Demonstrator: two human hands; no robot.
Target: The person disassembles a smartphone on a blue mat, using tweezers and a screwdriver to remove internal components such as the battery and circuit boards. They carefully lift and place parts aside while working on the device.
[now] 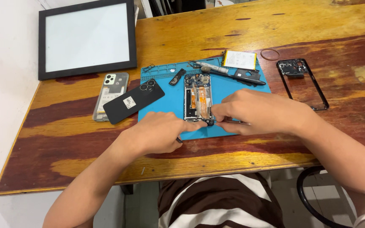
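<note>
An opened phone [198, 99] with orange flex cables lies upright on a blue work mat [233, 90]. My left hand [159, 133] rests at the phone's lower left corner, fingertips pressed on its bottom edge, with a small dark tool tip showing under the palm. My right hand [254, 112] is at the lower right corner, pinching metal tweezers [233, 122] that point toward the phone's bottom end.
A black phone back cover [134, 101] and a clear-cased phone [110, 95] lie left of the mat. A battery [239, 60], a screwdriver [229, 74] and small parts sit on the mat's top. A black phone frame [303, 82] lies to the right, a framed white panel [87, 38] at the far left.
</note>
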